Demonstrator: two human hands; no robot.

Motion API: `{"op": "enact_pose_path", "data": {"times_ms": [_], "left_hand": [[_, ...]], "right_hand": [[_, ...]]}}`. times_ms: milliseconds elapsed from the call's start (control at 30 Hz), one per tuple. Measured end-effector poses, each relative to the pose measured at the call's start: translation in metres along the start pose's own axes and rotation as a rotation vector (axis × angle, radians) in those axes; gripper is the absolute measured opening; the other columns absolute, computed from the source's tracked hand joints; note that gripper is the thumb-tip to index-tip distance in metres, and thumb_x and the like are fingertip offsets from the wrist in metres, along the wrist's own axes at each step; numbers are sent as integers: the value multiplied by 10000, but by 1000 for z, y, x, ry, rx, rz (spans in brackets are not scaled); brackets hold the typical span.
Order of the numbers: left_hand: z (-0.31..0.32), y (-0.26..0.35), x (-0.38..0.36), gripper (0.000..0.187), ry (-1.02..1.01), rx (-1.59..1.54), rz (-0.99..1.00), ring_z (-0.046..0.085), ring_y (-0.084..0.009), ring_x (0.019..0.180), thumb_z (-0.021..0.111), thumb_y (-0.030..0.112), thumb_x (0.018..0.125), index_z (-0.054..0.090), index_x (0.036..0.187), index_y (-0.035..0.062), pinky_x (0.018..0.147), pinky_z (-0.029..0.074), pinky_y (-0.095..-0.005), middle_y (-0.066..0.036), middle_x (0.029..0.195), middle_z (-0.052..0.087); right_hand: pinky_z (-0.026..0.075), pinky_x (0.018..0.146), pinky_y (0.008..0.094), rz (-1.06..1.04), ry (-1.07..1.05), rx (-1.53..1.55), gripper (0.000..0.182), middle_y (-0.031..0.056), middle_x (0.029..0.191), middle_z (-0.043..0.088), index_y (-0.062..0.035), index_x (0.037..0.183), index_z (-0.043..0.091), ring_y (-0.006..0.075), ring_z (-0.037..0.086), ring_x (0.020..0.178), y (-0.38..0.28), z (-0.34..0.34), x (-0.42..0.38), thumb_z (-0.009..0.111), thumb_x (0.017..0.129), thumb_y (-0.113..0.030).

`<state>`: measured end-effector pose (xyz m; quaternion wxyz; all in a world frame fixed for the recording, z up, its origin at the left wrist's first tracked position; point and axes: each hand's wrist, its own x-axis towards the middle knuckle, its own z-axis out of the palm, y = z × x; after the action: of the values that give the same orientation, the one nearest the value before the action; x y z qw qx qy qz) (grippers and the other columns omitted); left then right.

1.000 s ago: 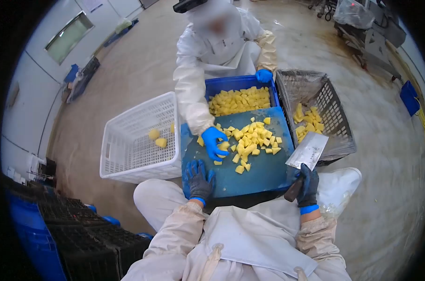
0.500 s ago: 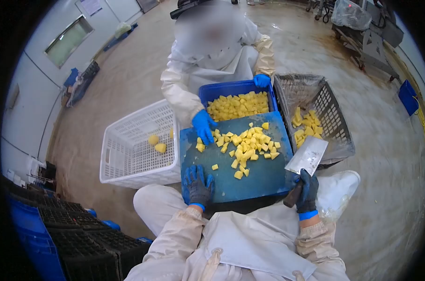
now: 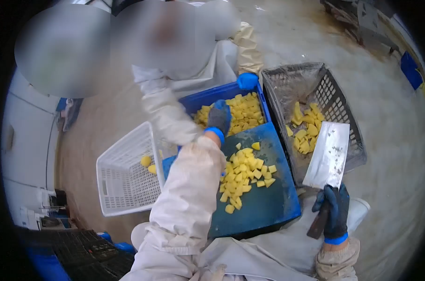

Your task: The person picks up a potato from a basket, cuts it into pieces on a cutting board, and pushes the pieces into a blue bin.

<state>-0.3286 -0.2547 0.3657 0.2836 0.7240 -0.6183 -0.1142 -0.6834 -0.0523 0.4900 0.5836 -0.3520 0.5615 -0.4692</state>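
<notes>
The left hand reaches over the blue crate of diced potato, finger state hidden; right-hand fingers grip the cleaver upright, clear of the board.

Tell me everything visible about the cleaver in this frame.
The cleaver has a broad rectangular blade of grey, dull metal, flecked with small dark specks and smears. A dark handle runs down from its lower edge. The right hand, in a dark glove with a blue cuff, is closed round that handle. The blade is held up, tilted slightly right, its flat facing the camera, in front of the grey basket, clear of the blue board.
</notes>
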Motion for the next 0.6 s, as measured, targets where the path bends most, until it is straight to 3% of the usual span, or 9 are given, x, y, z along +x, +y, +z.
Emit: {"op": "enact_pose_path", "data": {"times_ms": [33, 100, 200, 267, 333, 433, 467, 500, 600], "left_hand": [[9, -14, 19, 249, -20, 3, 0, 588, -380, 916, 532, 180, 843, 571, 1037, 29, 788, 474, -425, -191, 975, 619], [17, -46, 51, 198, -347, 687, 269, 607, -359, 819, 547, 196, 820, 601, 952, 58, 702, 480, -441, -168, 909, 628], [51, -122, 71, 183, -466, 728, 354, 612, -353, 813, 545, 205, 809, 615, 906, 67, 698, 482, -449, -170, 896, 632], [78, -169, 74, 175, -573, 761, 431, 617, -347, 806, 543, 215, 798, 628, 860, 75, 693, 483, -456, -173, 882, 637], [99, -181, 72, 175, -638, 776, 475, 620, -345, 803, 542, 220, 792, 635, 837, 79, 691, 484, -460, -174, 875, 640], [122, -170, 65, 231, -348, 498, -29, 609, -370, 881, 584, 259, 751, 643, 882, 78, 758, 488, -455, -187, 919, 644], [123, -163, 66, 231, -354, 499, -30, 609, -370, 881, 584, 259, 751, 643, 882, 78, 758, 488, -455, -187, 919, 644], [118, -149, 68, 269, -355, 483, -66, 604, -376, 900, 595, 282, 745, 643, 910, 75, 785, 483, -452, -195, 928, 641], [130, -149, 64, 391, -400, 500, -140, 589, -369, 965, 627, 367, 716, 647, 977, 77, 839, 471, -438, -207, 1000, 625]], "right_hand": [[427, 468, 260, 38, 24, 23, 195, 61, 654, 519, 10, 997, 496, 145, 502, 500, -3, -1, 2, 489, 876, -141], [428, 469, 261, 98, 59, 16, 249, 68, 652, 513, 31, 1055, 484, 145, 499, 500, -6, -5, 8, 477, 869, -134], [419, 465, 254, 59, 113, -90, 320, 74, 638, 501, 50, 1130, 433, 147, 488, 490, -15, -5, 14, 455, 874, -141], [415, 440, 274, 139, 200, 48, 220, 86, 608, 512, 39, 1033, 440, 162, 497, 467, -6, -14, 20, 480, 853, -81], [410, 451, 254, 116, 212, -19, 348, 73, 599, 493, 68, 1159, 396, 156, 483, 465, -4, -19, 22, 439, 876, -130], [404, 481, 292, 153, 198, -32, 288, 93, 647, 534, 40, 1046, 467, 174, 501, 511, -5, -24, 25, 501, 880, -193], [401, 496, 311, 169, 188, -38, 274, 103, 671, 555, 26, 989, 502, 184, 511, 534, -7, -25, 27, 533, 882, -225], [373, 468, 263, 146, 258, -8, 242, 90, 600, 503, 40, 890, 471, 152, 472, 497, -13, -11, 32, 530, 874, -195], [378, 460, 271, 227, 198, -79, 263, 95, 603, 516, 39, 941, 454, 163, 483, 491, -13, -15, 35, 530, 874, -203]]}}
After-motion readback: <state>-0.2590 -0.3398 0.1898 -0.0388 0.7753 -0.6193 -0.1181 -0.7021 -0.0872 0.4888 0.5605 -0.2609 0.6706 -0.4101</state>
